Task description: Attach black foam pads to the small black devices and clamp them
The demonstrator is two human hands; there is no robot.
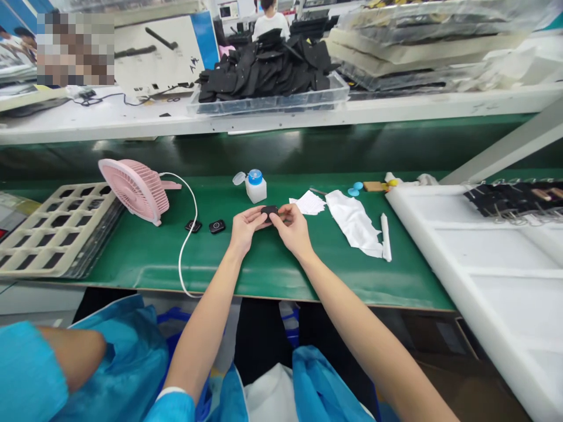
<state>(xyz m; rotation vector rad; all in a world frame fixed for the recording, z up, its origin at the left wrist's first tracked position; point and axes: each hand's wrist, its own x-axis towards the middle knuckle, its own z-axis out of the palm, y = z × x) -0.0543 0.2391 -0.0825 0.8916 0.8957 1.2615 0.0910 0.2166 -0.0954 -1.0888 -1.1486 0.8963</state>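
Over the green work mat, my left hand [244,227] and my right hand [294,227] meet at a small black watch-like case [269,212]. Fingers and thumbs of both hands are closed on its two sides, with the thumbs on the near face. Two similar dark watch-like cases lie to the left, one [217,226] with a round mark on top and another [193,226] under a white cable [196,205]. Just beyond my hands stands a white bottle [256,189] with a blue top. White wiping paper [308,203] lies right of my right hand.
A pink fan [136,190] and a tray of dark parts [50,228] stand left. Right are a white cloth [354,223], a white stick [386,237] and a white divided rack [479,258]. A shelf [264,120] crosses behind, bearing a bin [272,104] of black pieces. A co-worker's arm [73,357] is lower left.
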